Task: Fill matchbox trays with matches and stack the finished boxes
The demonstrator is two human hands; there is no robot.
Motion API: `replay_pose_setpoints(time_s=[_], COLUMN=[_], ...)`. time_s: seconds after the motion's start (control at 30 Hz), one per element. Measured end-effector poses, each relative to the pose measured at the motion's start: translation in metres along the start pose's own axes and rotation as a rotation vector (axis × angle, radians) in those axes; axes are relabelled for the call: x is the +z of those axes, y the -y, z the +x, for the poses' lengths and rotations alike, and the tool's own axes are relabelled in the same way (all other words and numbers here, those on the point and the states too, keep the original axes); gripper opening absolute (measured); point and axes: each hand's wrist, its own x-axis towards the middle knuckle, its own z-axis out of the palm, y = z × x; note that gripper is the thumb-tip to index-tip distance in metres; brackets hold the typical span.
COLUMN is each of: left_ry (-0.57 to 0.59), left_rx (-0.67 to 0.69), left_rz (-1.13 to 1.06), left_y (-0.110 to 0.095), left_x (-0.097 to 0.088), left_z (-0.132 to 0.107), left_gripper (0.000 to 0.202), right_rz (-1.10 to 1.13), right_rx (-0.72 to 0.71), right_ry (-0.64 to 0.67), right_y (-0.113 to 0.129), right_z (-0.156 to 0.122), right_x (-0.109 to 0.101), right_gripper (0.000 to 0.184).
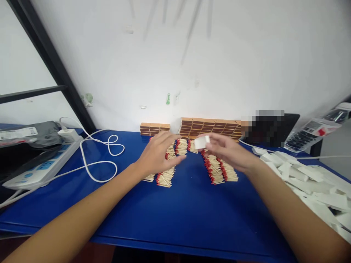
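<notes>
My right hand (229, 152) pinches a small white box tray (202, 142) between thumb and fingers, held above the blue table (178, 215). My left hand (159, 154) hovers just left of it with fingers stretched out and apart, over rows of red-tipped matches (164, 178). More match piles (219, 170) lie under my right hand. Stacks of brown matchbox sleeves (211, 128) stand against the wall behind the matches.
A heap of flat white box trays (309, 182) covers the table's right side. A white power strip (41, 166) and looping white cable (101, 160) lie at the left. A calculator in plastic (309, 135) and a dark object sit at the back right.
</notes>
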Motion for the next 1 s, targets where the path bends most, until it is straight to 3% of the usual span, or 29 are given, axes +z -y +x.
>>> replay_pose_setpoints(time_s=[0.07,0.13,0.3,0.43,0.57,0.7,1.0], left_ry=[0.043,0.035,0.033,0.041,0.026,-0.01,-0.005], left_rx=[0.035,0.058,0.016,-0.023,-0.116,-0.172,-0.111], left_rz=[-0.033,-0.047,-0.075,0.006,0.097,0.155,0.186], left_y=[-0.008,-0.012,-0.008,0.001,0.014,0.023,0.02], left_x=[0.005,0.009,0.009,0.005,0.002,0.003,0.005], left_z=[-0.001,-0.002,-0.002,-0.002,-0.003,-0.006,-0.007], left_gripper=[0.056,0.045,0.027,0.031,0.03,0.032,0.033], right_rz=[0.146,0.263,0.304,-0.036,-0.679,-1.042,-1.181], right_rx=[0.042,0.071,0.135,0.063,-0.231,-0.38,-0.379], right_ry=[0.135,0.208,0.2,-0.008,-0.293,-0.263,-0.15], right_y=[-0.008,-0.015,-0.019,-0.021,-0.036,-0.056,-0.066], right_z=[0.002,0.003,0.003,0.007,0.015,0.023,0.03], right_x=[0.023,0.036,0.043,0.039,0.021,0.001,0.005], right_gripper=[0.05,0.046,0.04,0.049,0.033,0.023,0.015])
